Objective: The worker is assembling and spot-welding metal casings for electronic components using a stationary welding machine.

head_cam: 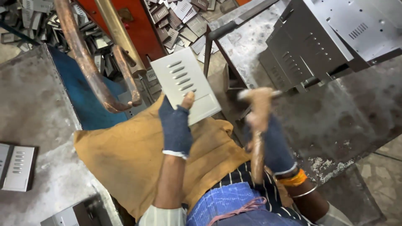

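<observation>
Plate: small grey metal plate [185, 85] with a row of slots, held up tilted over the lap, in front of the rusty bent pipes [90, 67].
Workbench: worn grey metal workbench [335, 121] on the right, bearing a stack of larger slotted panels [310, 46].
Cloth: mustard-coloured cloth [130, 155] spread across the lap, below the plate.
Left hand: left hand [176, 125] in a dark fingerless glove, closed on the plate's lower edge, thumb pressed on its face.
Right hand: right hand [270, 144], gloved too, wrapped around a wooden-handled hammer [258, 121]; its head is blurred, probably mid-swing.
Scrap: heap of similar slotted pieces [176, 21] on the floor beyond.
</observation>
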